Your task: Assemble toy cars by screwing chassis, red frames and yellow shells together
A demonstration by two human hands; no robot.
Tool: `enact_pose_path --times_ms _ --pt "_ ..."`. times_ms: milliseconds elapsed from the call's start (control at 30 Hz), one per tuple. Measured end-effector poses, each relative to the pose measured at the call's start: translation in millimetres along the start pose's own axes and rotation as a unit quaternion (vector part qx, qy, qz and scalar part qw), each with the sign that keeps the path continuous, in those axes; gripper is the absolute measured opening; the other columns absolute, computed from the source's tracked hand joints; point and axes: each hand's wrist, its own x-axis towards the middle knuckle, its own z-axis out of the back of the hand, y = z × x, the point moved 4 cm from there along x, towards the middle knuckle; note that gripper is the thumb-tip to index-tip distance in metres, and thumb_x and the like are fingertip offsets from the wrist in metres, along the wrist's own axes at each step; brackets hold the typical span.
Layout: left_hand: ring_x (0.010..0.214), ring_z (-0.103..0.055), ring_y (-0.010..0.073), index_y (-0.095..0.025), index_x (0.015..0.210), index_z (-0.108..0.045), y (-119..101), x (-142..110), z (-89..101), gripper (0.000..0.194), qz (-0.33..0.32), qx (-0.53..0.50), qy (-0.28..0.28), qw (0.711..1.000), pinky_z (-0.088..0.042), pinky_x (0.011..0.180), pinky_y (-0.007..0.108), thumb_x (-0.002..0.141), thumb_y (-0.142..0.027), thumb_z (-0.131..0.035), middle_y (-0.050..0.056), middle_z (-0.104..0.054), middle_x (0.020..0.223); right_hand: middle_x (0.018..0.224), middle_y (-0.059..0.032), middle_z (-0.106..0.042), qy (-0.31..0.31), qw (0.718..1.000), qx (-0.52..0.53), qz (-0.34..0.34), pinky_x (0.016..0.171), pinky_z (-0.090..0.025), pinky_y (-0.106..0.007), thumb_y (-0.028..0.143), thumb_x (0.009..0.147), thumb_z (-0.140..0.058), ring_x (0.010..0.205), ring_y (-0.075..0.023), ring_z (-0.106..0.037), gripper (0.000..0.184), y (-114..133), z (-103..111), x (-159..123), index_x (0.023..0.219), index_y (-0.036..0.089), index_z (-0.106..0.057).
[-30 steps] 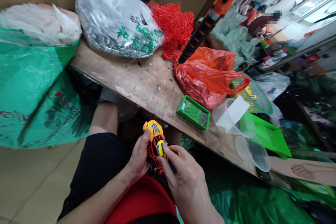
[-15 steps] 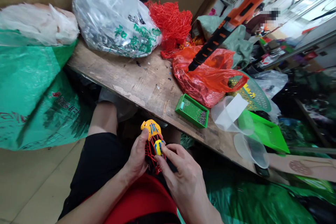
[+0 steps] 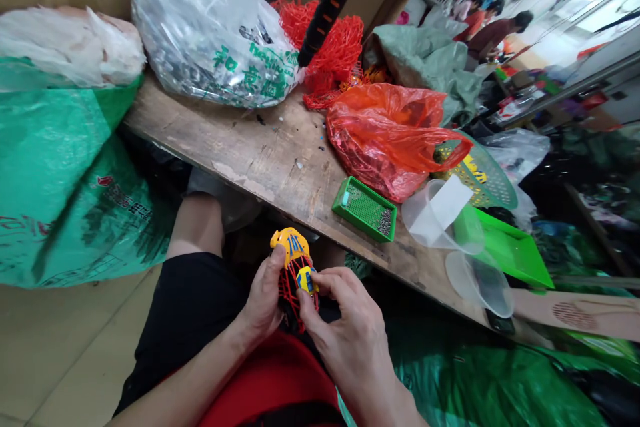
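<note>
Over my lap I hold a toy car (image 3: 291,245) with a yellow-orange hood, blue markings and a red tubular frame. My left hand (image 3: 263,293) is wrapped round its left side, the thumb resting by the hood. With thumb and fingertips my right hand (image 3: 347,317) pinches a small yellow and blue panel (image 3: 305,279), which sits against the red frame. The underside of the car is hidden by my hands. Above the bench hangs an electric screwdriver (image 3: 327,13), its black tip pointing down, with neither hand on it.
On the wooden bench (image 3: 280,153) stands a green tray of small screws (image 3: 366,210). Behind it are a red plastic bag (image 3: 390,140), red frame parts (image 3: 345,47) and a clear bag of parts (image 3: 215,33). Clear cups (image 3: 477,283) and a green bin (image 3: 520,250) lie right. People work far back.
The hanging screwdriver has swung left and up, from over the red bag to beside the clear bag. My right fingers have shifted slightly on the yellow and blue panel.
</note>
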Motion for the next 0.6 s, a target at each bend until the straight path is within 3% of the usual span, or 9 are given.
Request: enact_pose_path --times_ms 400,600 --pt "0.069 -0.072 0.0203 -0.012 0.089 -0.075 -1.3 -0.9 -2.1 0.063 0.015 -0.014 -0.011 1.0 -0.059 0.067 0.028 0.066 -0.069 -0.08 0.008 -0.078 0.081 0.091 -0.0059 -0.065 0.003 1.0 -0.007 -0.01 0.07 -0.058 -0.028 0.018 0.09 -0.063 0.075 -0.0162 -0.067 0.007 1.1 -5.2 -0.2 0.095 0.019 -0.068" --pt "0.072 -0.072 0.0207 -0.01 0.093 -0.075 1.8 -3.0 -3.8 0.055 0.068 -0.069 -0.009 0.995 -0.061 0.068 0.027 0.071 -0.061 -0.079 0.009 -0.077 0.08 0.09 -0.0056 -0.063 0.015 1.0 -0.009 -0.021 0.068 -0.058 -0.029 0.018 0.091 -0.062 0.073 -0.0165 -0.065 0.006 0.0 -7.5 -6.6 0.095 0.019 -0.067"
